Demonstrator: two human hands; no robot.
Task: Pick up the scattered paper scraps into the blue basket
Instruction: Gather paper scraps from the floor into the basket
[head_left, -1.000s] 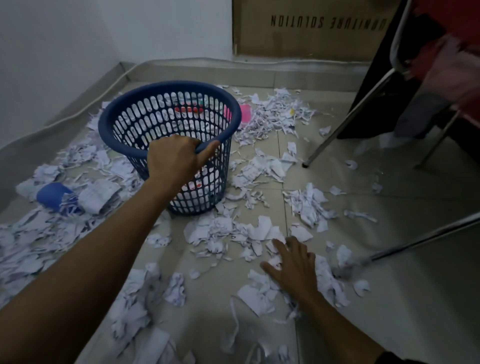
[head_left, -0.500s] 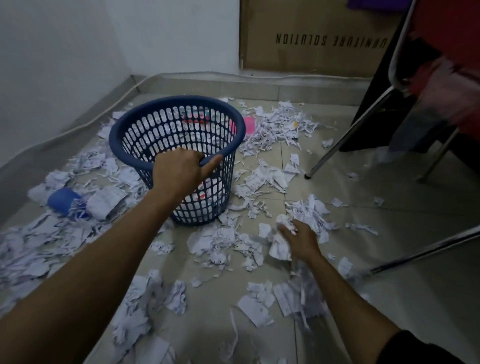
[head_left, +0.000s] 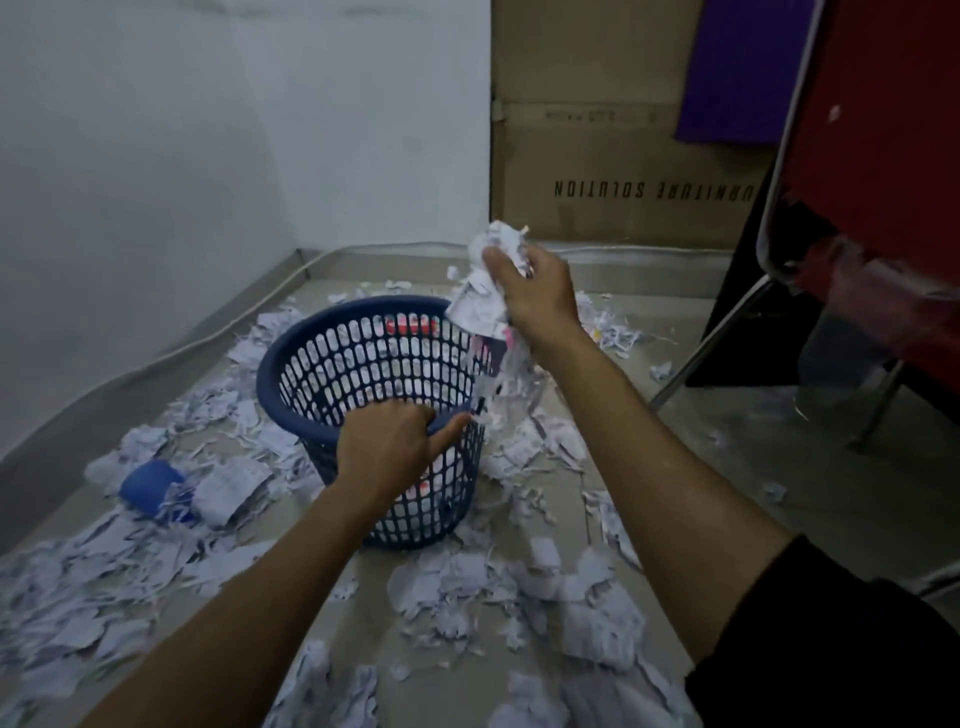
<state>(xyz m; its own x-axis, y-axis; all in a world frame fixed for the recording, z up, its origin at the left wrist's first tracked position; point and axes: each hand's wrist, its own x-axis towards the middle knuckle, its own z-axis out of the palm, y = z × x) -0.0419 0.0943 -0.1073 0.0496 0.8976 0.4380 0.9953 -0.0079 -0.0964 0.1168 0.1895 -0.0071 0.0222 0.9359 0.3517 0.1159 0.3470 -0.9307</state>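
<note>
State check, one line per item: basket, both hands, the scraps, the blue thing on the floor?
blue basket: upright, scraps inside
left hand: grips basket's near rim
right hand: raised by the basket's right rim, gripping a bunch of scraps
floor scraps: scattered around basket
blue object: on floor, partly covered

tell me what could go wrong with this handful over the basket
1. The right hand holds its wad over the basket's far right rim, not the middle; loose strips already dangle outside, so some may land on the floor.
2. The basket is slotted, so small bits could slip through.
</note>
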